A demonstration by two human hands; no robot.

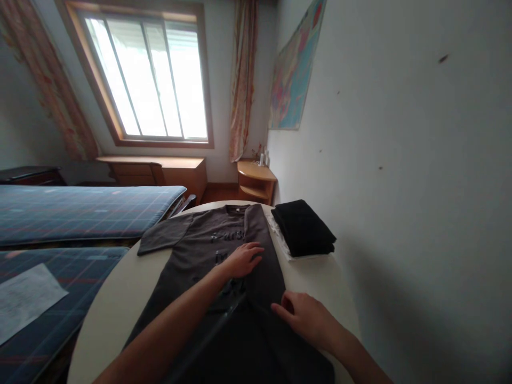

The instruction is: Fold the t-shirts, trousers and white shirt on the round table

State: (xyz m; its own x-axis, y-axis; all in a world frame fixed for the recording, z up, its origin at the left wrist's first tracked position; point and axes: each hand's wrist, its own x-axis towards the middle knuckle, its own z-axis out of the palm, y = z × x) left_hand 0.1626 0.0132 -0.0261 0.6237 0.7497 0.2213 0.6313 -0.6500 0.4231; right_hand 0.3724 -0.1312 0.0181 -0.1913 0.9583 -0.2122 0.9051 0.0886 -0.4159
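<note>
A dark grey T-shirt (180, 272) with shiny black lettering lies spread on a round white table (106, 293), its collar at the far end. Its left sleeve stretches out flat, while the right side is folded inward over part of the lettering. My left hand (244, 260) rests on the chest of the shirt near the folded strip, fingers stretched out. At the shirt's right edge is my right hand (306, 314), loosely curved, with thumb and forefinger apart and no cloth visible between them. Whether its hidden fingers touch the fabric, I cannot tell.
Folded black cloth (302, 226) lies on white cloth (292, 258) at the table's right, near the wall. Mattresses with blue plaid (88, 213) stand left, one bearing a paper sheet (30, 298). A desk (180, 170) and corner shelf (256, 172) are beyond.
</note>
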